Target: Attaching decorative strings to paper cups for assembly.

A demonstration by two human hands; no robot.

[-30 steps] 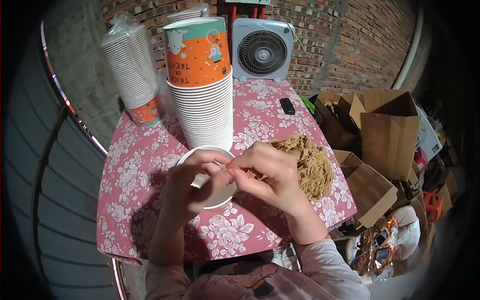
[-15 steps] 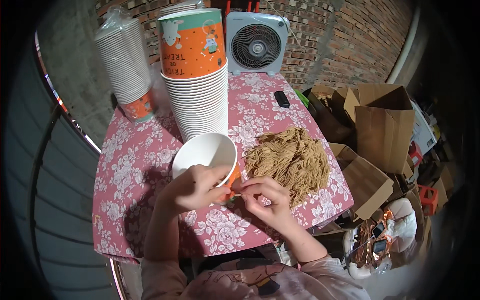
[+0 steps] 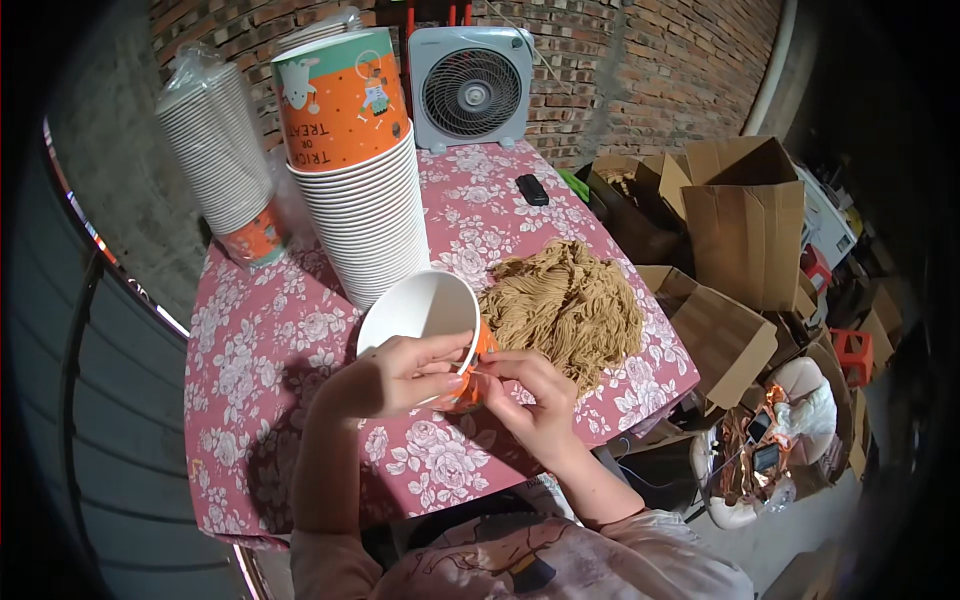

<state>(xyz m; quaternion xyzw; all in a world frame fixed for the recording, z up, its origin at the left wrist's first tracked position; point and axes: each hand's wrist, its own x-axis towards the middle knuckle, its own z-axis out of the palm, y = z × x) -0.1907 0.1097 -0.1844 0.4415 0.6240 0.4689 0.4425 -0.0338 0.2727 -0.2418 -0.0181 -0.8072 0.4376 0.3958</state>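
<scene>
A paper bucket [image 3: 408, 303], white inside and orange outside, leans on its side at the table's near middle, its mouth tilted toward me. My left hand [image 3: 392, 376] grips its rim, fingers reaching inside and thumb on the outer wall. At the orange wall my right hand [image 3: 532, 398] pinches the end of a thin pale cord, close to the left fingertips. How the cord meets the wall is too small to make out. Right of the bucket lies a heap of tan cords [image 3: 567, 308].
Behind the bucket rises a tall stack of nested paper buckets [image 3: 360, 220]. A plastic-wrapped stack [image 3: 213, 150] leans at the far left. A box fan [image 3: 472, 92] stands at the back, with a small black object [image 3: 532, 190] nearer. Cardboard boxes [image 3: 745, 245] crowd the right side.
The view has shifted, so the table's things sit further left. My hands remain at the bucket's rim and wall, the bucket turned slightly and the right fingers closer to the wall.
</scene>
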